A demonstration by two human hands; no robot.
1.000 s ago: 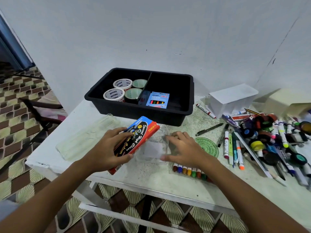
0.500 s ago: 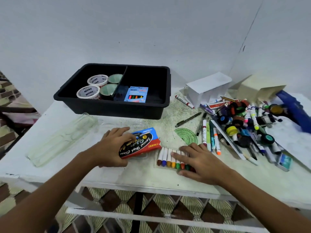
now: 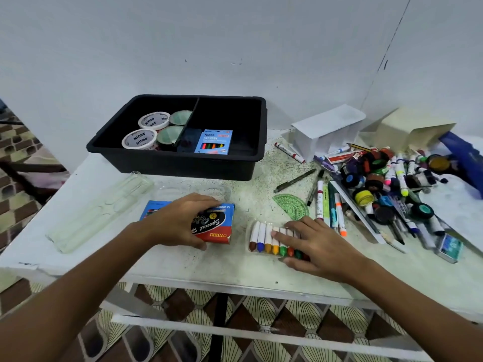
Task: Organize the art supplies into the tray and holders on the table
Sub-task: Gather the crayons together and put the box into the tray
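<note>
Step in hand: judged as repacking the crayon set; the row and its box lie side by side but apart near the front of the desk [image 3: 183, 270].
Left hand [image 3: 177, 226]: curled over the crayon box [image 3: 217, 226], thumb at its near edge, gripping it flat against the desk; the box's open end cannot be told.
Right hand [image 3: 313, 244]: fingers straight and spread, pressing flat on the crayons [image 3: 266, 240], which lie in a clear insert with tips toward the person.
Next move: likely calls for lining the insert up with the box mouth and sliding it in level, so no crayon rolls out.
Tray [image 3: 167, 163]: black, divided; tape rolls [image 3: 146, 131] fill the left compartment, a neon pencil pack [image 3: 213, 142] leans in the right, with room beside it.
Edges: the crayons sit close to the desk's front edge; a pull toward the person risks a drop.
Open room: bare surface between box and tray; to the right, the green protractor [image 3: 291, 206] and marker pile [image 3: 386, 186] crowd in.
Left side: a clear plastic lid [image 3: 102, 210] lies near that edge.
</note>
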